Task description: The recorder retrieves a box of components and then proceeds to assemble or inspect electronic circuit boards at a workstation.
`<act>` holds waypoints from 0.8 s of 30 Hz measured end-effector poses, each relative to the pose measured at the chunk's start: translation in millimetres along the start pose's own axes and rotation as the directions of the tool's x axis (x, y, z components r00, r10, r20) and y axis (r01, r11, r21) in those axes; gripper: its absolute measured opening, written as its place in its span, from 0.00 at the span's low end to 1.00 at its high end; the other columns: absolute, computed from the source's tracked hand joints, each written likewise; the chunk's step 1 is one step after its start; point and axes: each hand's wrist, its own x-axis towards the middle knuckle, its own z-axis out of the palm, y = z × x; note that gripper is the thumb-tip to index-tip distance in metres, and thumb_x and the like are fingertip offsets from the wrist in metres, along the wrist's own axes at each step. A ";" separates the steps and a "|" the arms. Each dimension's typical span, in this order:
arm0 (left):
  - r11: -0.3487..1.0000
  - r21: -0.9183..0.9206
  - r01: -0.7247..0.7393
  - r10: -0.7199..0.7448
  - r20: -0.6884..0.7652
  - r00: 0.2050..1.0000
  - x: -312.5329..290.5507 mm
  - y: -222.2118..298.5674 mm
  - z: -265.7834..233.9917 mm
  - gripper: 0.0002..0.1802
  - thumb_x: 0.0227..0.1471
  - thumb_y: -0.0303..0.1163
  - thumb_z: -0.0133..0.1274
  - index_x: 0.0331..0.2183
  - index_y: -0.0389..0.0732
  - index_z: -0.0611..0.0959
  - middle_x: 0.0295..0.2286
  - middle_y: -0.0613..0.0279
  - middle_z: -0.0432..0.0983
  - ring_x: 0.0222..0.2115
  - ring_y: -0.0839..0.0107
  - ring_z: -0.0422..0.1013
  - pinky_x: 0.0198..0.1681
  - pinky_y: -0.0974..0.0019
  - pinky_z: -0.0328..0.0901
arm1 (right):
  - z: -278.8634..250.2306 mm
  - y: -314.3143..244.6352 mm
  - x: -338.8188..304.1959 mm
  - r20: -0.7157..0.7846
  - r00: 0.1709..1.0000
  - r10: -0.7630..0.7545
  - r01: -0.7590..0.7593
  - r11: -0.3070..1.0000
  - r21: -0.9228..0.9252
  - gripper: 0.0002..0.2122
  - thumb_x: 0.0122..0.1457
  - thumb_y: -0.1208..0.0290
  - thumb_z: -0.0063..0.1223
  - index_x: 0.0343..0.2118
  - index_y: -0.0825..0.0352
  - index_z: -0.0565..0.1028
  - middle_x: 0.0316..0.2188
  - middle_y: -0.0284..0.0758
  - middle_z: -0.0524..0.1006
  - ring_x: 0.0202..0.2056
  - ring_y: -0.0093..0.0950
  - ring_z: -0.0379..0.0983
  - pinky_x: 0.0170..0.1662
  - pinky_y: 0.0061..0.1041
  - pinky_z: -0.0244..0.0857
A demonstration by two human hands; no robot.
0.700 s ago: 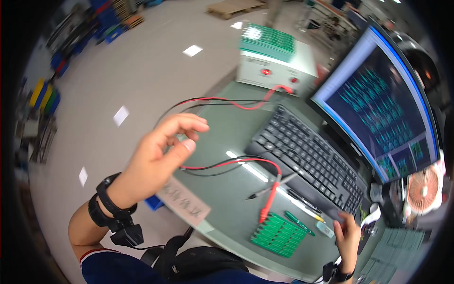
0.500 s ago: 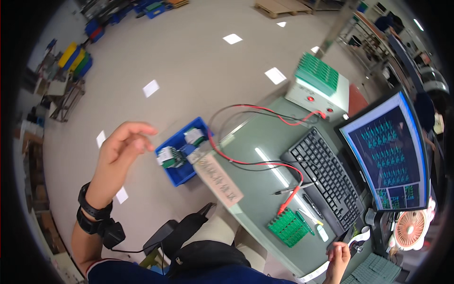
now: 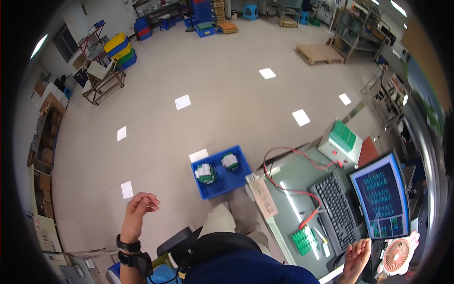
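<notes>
Down at the bottom of the frame, the left hand (image 3: 138, 208) is raised over the floor at lower left, fingers loosely curled, nothing in it, a dark strap round the wrist. Lower right, the right hand (image 3: 357, 253) hovers at the near edge of the surface (image 3: 288, 182), fingers half open and empty as far as the view shows (the rim bends everything here).

Just up from the right hand lies a green circuit board (image 3: 301, 239), and beside it the black keyboard (image 3: 336, 208), with a small pink fan (image 3: 395, 257) at the far lower right. A red lead (image 3: 307, 220) trails across the surface toward the board. Right of the keyboard glows the monitor (image 3: 382, 201).

Centre frame, on the floor beside the surface, sits the blue bin (image 3: 221, 171) with two small green-and-white modules (image 3: 205, 173) inside. That bin is the nearest thing to the left hand, though well apart from it.

My read: to take a module cleanly, the left hand should come down over the bin from above, open wider, and pinch one piece by its sides rather than its face.

Further up right, a white test box (image 3: 340, 144) with a green top; far beyond, a wooden pallet (image 3: 319, 53) and coloured crates (image 3: 120, 49) at upper left.
</notes>
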 end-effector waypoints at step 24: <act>0.710 0.090 0.699 -0.652 0.461 0.603 50.2 -148.4 -126.4 0.39 0.59 0.57 0.35 0.61 0.40 0.54 0.61 0.59 0.49 0.61 0.67 0.46 0.63 0.64 0.41 | 302.3 238.7 30.4 0.412 0.714 0.566 -0.564 0.814 -0.141 0.09 0.63 0.65 0.45 0.26 0.61 0.67 0.19 0.27 0.62 0.22 0.20 0.56 0.33 0.27 0.60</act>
